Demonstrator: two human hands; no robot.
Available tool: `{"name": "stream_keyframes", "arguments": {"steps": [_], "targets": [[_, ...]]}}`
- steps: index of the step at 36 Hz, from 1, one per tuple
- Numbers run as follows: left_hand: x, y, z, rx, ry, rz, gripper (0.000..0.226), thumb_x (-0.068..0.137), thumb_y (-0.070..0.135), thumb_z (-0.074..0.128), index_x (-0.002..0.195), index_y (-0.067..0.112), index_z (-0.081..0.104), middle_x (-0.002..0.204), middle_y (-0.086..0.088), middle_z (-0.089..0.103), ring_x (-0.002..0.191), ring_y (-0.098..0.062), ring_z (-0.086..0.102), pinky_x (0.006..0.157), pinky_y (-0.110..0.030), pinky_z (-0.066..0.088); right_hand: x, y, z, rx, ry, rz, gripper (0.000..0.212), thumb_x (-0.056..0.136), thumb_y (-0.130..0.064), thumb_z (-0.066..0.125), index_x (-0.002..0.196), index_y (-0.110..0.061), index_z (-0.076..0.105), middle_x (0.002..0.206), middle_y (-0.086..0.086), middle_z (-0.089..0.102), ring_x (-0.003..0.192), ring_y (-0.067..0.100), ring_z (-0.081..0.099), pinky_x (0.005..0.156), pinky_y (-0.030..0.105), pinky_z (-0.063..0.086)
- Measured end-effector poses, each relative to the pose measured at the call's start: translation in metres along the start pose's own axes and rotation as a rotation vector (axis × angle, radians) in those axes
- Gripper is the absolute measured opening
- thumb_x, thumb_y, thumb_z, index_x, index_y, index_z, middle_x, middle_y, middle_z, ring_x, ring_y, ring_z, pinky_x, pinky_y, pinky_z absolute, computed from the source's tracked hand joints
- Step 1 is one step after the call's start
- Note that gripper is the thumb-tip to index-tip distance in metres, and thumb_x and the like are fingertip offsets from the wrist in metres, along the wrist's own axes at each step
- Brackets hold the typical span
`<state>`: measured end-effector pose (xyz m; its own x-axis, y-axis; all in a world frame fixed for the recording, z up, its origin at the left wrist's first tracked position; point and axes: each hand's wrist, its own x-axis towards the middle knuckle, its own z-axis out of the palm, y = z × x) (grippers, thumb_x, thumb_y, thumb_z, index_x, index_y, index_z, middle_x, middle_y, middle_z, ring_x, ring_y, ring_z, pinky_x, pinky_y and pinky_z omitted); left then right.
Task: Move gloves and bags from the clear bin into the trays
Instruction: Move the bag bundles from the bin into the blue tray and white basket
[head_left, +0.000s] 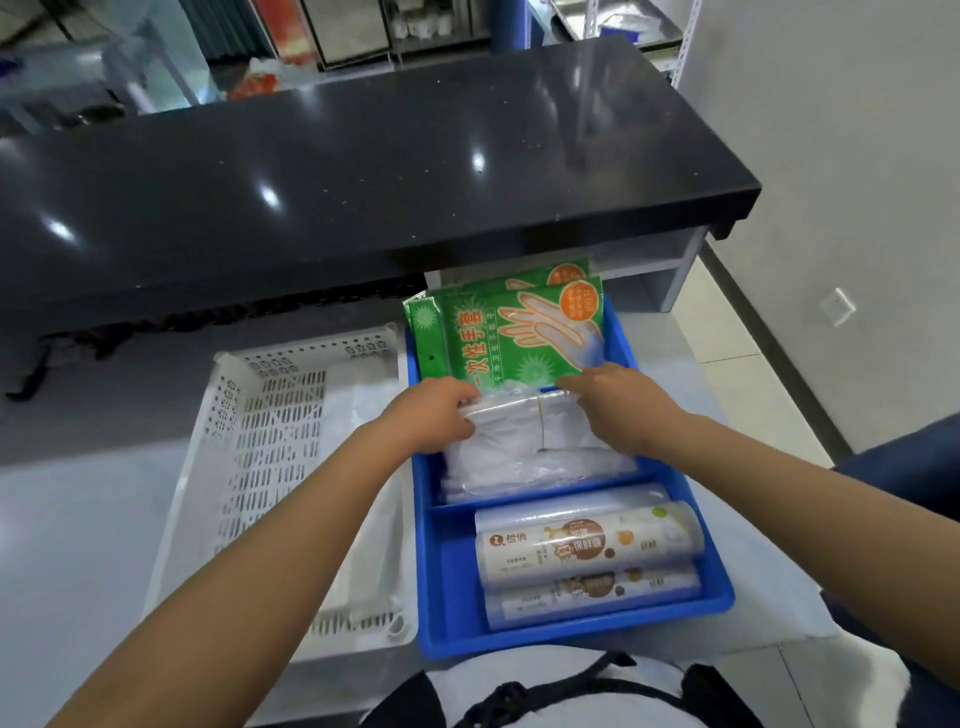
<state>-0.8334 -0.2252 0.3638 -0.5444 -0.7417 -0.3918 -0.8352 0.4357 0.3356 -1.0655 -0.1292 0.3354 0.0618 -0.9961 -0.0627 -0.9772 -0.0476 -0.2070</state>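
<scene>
**Both hands on the bag bundle, one at each end**

The bundle of clear plastic bags (524, 441) lies in the middle compartment of the blue tray (571, 642). Its long axis runs left to right, across the tray, which itself stretches away from me. That puts one end of the bundle under each palm, so neither hand is nearer than the other.

My left hand (441, 413) has its fingers curled over the left end. My right hand (618, 402) hooks its fingers over the far edge at the right end. Both hands are closed on the plastic, not lying flat on it. A thin band (541, 423) crosses the bundle about midway between my hands.

As I judge it, the bundle is being settled into its compartment and needs only a press downward. It is soft and slippery, and squeezing the ends together would probably buckle the middle.

Just beyond my knuckles, the green glove packets (498, 338) stand tilted in the far compartment. Their lower edge is close to the bundle's far side. They are wider than they are tall, and the printed glove's fingers point up and to the right.

In the near compartment, the printed rolls (587, 545) lie parallel to the bundle. The white perforated tray (275, 431) sits just beside the blue one on my left. The black counter (363, 171) overhangs the far end of both trays.
</scene>
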Motion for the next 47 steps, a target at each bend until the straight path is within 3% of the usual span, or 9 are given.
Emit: {"name": "stream_keyframes", "arguments": {"steps": [3,7,11,13,15,19,23,31,47], "targets": [[-0.002,0.002,0.002,0.045,0.041,0.015,0.038,0.087,0.019,0.061,0.124,0.022,0.062,0.120,-0.003,0.065,0.106,-0.027,0.060,0.078,-0.032,0.048,0.002,0.000,-0.005,0.140,-0.037,0.112,0.043,0.095,-0.017,0.050,0.137,-0.027,0.052,0.121,0.010,0.067,0.106,0.031,0.062,0.086,0.041,0.052],[-0.014,0.010,0.013,0.211,0.231,0.021,0.028,0.088,0.016,0.054,0.114,0.023,0.061,0.105,-0.005,0.068,0.097,-0.030,0.062,0.065,-0.031,0.039,-0.005,-0.010,-0.001,0.023,0.206,0.119,0.045,0.092,-0.014,0.059,0.136,-0.017,0.053,0.123,0.012,0.063,0.105,0.035,0.058,0.085,0.043,0.047],[-0.033,0.012,0.022,0.194,0.559,0.151,0.044,0.089,0.016,0.062,0.132,0.016,0.058,0.124,-0.004,0.064,0.112,-0.029,0.056,0.089,-0.038,0.044,-0.023,-0.019,0.006,-0.053,0.419,0.095,0.035,0.078,-0.004,0.073,0.113,-0.010,0.068,0.106,0.012,0.068,0.094,0.037,0.060,0.078,0.046,0.048],[-0.044,0.017,0.029,0.084,0.652,0.284,0.040,0.086,0.006,0.064,0.125,0.010,0.064,0.119,-0.007,0.067,0.109,-0.030,0.059,0.090,-0.041,0.049,-0.032,-0.018,0.011,-0.020,0.438,0.069,0.033,0.075,-0.003,0.075,0.107,-0.010,0.071,0.103,0.012,0.069,0.092,0.036,0.063,0.077,0.046,0.050],[-0.050,0.022,0.039,0.053,0.604,0.371,0.036,0.087,0.001,0.060,0.121,0.009,0.067,0.117,-0.007,0.068,0.108,-0.029,0.060,0.091,-0.042,0.050,-0.039,-0.017,0.016,0.019,0.350,0.068,0.035,0.077,-0.005,0.075,0.112,-0.010,0.071,0.111,0.012,0.069,0.102,0.036,0.062,0.083,0.047,0.051],[-0.043,0.020,0.056,0.162,0.371,0.289,0.050,0.088,-0.001,0.050,0.136,0.014,0.053,0.149,-0.003,0.042,0.137,-0.023,0.034,0.108,-0.033,0.036,-0.042,-0.013,0.019,0.081,0.158,0.081,0.038,0.088,-0.014,0.064,0.126,-0.013,0.065,0.133,0.005,0.060,0.125,0.029,0.050,0.103,0.039,0.043],[-0.038,0.016,0.058,0.107,0.369,0.277,0.053,0.089,-0.005,0.046,0.138,0.015,0.051,0.152,-0.002,0.037,0.141,-0.019,0.026,0.113,-0.029,0.028,-0.038,-0.014,0.008,0.138,0.096,0.063,0.032,0.095,-0.019,0.054,0.124,-0.016,0.065,0.136,0.003,0.059,0.125,0.027,0.050,0.102,0.039,0.045],[-0.043,0.018,0.059,-0.059,0.378,0.165,0.061,0.096,-0.001,0.046,0.151,0.024,0.034,0.163,-0.002,0.018,0.149,-0.020,0.011,0.114,-0.032,0.026,-0.035,-0.010,-0.001,0.094,0.145,0.017,0.051,0.086,-0.015,0.067,0.136,-0.021,0.055,0.141,0.004,0.054,0.129,0.028,0.046,0.104,0.042,0.044],[-0.031,0.019,0.066,-0.116,0.377,0.102,0.069,0.088,-0.016,0.041,0.147,0.020,0.044,0.157,-0.006,0.033,0.147,-0.022,0.020,0.120,-0.031,0.018,-0.027,0.002,0.008,0.163,0.050,0.003,0.049,0.090,-0.019,0.059,0.138,-0.018,0.051,0.141,0.004,0.053,0.131,0.027,0.039,0.106,0.040,0.040]]}}
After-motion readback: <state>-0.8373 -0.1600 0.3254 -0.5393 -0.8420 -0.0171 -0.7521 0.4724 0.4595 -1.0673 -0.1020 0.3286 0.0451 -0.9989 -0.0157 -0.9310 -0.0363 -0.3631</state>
